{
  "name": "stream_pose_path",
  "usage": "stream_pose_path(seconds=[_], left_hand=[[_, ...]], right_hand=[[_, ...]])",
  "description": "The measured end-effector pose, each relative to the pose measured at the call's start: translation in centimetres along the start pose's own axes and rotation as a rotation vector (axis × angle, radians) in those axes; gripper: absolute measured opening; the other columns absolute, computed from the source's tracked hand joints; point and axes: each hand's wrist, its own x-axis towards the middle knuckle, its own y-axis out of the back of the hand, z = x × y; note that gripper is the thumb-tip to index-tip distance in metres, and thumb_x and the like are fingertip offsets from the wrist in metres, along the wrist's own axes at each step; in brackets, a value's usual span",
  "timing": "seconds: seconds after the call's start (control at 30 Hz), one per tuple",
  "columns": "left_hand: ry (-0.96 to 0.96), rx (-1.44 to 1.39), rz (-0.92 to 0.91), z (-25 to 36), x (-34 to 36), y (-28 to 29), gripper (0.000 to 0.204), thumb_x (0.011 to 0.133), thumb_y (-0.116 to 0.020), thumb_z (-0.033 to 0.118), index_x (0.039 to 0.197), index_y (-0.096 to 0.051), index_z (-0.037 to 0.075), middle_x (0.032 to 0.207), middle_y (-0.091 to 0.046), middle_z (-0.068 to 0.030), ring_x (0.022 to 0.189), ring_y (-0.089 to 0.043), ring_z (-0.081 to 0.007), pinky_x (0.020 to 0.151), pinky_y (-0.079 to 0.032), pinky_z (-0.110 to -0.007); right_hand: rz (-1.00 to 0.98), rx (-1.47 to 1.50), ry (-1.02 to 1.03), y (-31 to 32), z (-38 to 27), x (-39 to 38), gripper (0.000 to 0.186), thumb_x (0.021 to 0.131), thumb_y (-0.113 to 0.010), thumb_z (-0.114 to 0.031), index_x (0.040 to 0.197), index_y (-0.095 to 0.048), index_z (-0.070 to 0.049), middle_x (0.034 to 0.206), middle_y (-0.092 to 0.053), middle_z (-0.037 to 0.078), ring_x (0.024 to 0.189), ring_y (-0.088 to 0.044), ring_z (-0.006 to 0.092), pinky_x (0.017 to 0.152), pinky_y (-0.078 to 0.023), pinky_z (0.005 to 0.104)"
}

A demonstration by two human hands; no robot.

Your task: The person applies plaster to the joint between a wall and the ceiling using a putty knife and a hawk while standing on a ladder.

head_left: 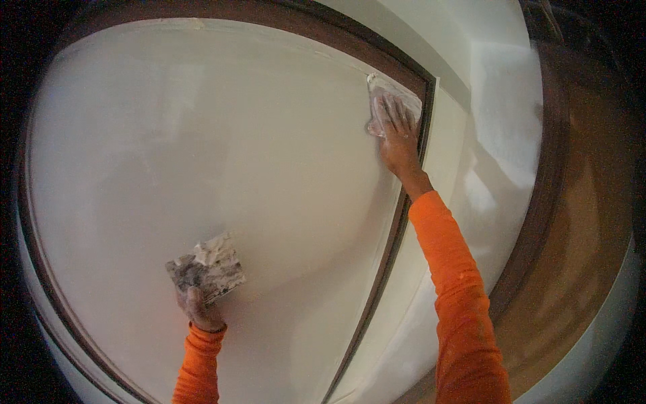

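My left hand (196, 308) grips a square, flat putty plate (225, 279) from below, its thumb across the face. Grey and white smears cover the plate, with a thick lump of whitish putty (215, 250) along its upper part. Up at the right, my right hand (396, 120) presses a flat, putty-smeared scraper (410, 99) against the pale panel (269, 182), in the corner by the dark frame. The fingers lie spread over the scraper's face. Part of its lower edge is hidden by the hand.
Dark brown wooden trim (383, 50) borders the panel along the top and sides. Beyond it on the right come a white wall (505, 114) and a curved brown wooden surface (585, 202). Soft shadows fall across the panel.
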Motion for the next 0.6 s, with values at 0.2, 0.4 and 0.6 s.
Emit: stream_pose_path(seconds=[0.2,0.4,0.6], left_hand=[[-0.194,0.294,0.326,-0.7,-0.5,-2.5,0.063,0.088,-0.051,0.033,0.134,-0.035,-0.005,0.131,-0.046,-0.0161,0.117,-0.048,-0.0279,0.099,-0.038,-0.041],[-0.256,0.343,0.155,0.3,-0.5,-1.7,0.054,0.095,-0.047,0.029,0.139,-0.034,0.001,0.147,-0.032,-0.0104,0.133,-0.033,-0.0246,0.112,-0.020,-0.043],[-0.125,0.151,0.186,1.2,0.1,-4.3,0.051,0.093,-0.049,0.033,0.135,-0.038,0.006,0.135,-0.046,-0.0120,0.125,-0.042,-0.0317,0.101,-0.038,-0.052]], right_hand=[[-0.129,0.035,0.095,3.3,0.0,0.1,0.072,0.075,-0.055,0.002,0.142,-0.033,-0.014,0.142,-0.038,0.014,0.131,-0.035,0.0338,0.110,-0.023,0.0494],[-0.288,0.499,-0.311,10.6,-1.5,-0.6,0.048,0.083,-0.047,-0.004,0.131,-0.047,-0.006,0.114,-0.058,0.023,0.105,-0.057,0.0373,0.094,-0.044,0.0439],[-0.179,0.583,-0.626,9.0,1.4,4.6,0.028,0.081,-0.048,-0.019,0.082,-0.059,0.007,0.068,-0.060,0.023,0.064,-0.061,0.0384,0.064,-0.046,0.0464]])
